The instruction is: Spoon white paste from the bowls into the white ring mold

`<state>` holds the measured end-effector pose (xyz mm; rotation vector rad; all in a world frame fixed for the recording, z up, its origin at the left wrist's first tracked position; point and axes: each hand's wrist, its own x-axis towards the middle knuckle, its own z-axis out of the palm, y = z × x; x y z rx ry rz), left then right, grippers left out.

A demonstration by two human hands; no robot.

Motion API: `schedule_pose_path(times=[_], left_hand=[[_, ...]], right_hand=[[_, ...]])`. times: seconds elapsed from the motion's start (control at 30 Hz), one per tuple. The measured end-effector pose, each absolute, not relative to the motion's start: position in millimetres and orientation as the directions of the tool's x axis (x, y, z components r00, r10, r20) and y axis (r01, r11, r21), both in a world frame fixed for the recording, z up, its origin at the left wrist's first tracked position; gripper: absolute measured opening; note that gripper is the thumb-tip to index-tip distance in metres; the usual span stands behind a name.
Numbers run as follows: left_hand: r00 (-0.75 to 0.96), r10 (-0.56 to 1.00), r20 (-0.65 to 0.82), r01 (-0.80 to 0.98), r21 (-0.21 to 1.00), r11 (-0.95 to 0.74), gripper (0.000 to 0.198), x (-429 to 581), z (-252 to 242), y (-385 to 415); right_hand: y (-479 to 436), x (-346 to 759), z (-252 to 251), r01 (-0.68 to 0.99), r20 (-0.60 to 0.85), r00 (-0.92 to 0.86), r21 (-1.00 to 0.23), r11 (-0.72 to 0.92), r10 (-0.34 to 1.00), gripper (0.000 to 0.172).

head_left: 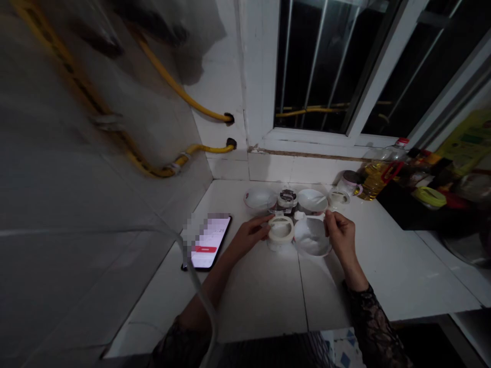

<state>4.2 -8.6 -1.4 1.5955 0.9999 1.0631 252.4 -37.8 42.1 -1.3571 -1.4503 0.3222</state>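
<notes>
Left hand [255, 232] loosely spread, touching left side of pale-rimmed jar [281, 244] on tabletop [264, 301]. Right hand [340, 230] pinching thin handle of what looks, in dim light, like white spoon [299, 216], at far rim of near bowl [312, 240], just right of jar. Farther: left bowl [258, 202], dark-filled jar [287, 197], right bowl [309, 202]. Lit phone [215, 240] left.

Pixelation hides the left side of the phone [213, 242]. At upper left, a yellow pipe [130, 147] leaves the frame; the top edge crops the window [360, 97]. Anything between the right hand's [340, 232] fingertips is too small to tell.
</notes>
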Motion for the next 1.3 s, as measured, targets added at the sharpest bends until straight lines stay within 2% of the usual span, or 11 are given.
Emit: schedule_pose_path(times=[0.1,0.17,0.23,0.3,0.4,0.47,0.53,0.67,0.8,1.07,1.3], left_hand=[[0.294,0.938,0.183,0.116,0.967,-0.225,0.048,4,-1,-9],[0.288,0.941,0.178,0.115,0.969,-0.219,0.047,4,-2,-9],[0.283,0.942,0.179,0.115,0.969,-0.218,0.047,4,-2,-9],[0.286,0.940,0.187,0.116,0.967,-0.227,0.047,4,-2,-9],[0.295,0.937,0.186,0.125,0.965,-0.231,0.046,4,-1,-9],[0.291,0.940,0.180,0.126,0.966,-0.224,0.046,4,0,-9],[0.285,0.943,0.173,0.124,0.969,-0.216,0.047,4,1,-9],[0.282,0.944,0.172,0.124,0.969,-0.214,0.047,4,0,-9],[0.291,0.940,0.179,0.116,0.968,-0.221,0.048,3,-2,-8],[0.280,0.941,0.191,0.134,0.963,-0.235,0.046,4,-2,-9],[0.279,0.943,0.179,0.149,0.962,-0.227,0.046,4,1,-10]], right_hand=[[-45,234,43,0.734,0.742,-0.048,-0.428,0.528,0.668,0.036],[-47,227,43,0.751,0.759,-0.294,-0.192,0.631,0.581,0.030],[-47,227,42,0.732,0.749,-0.399,-0.086,0.675,0.529,0.027],[-46,232,41,0.739,0.787,-0.337,-0.119,0.663,0.517,0.026],[-44,246,42,0.756,0.805,-0.112,-0.312,0.576,0.583,0.031],[-42,258,43,0.762,0.743,-0.017,-0.423,0.490,0.669,0.036],[-39,271,43,0.793,0.650,0.005,-0.466,0.393,0.760,0.041],[-35,290,42,0.892,0.487,-0.019,-0.387,0.235,0.873,0.043],[-34,293,40,0.950,0.426,-0.066,-0.250,0.187,0.902,0.040],[-35,276,36,0.859,0.427,-0.296,-0.272,0.433,0.855,0.041],[-35,272,34,0.817,0.424,-0.355,-0.291,0.497,0.833,0.041]])
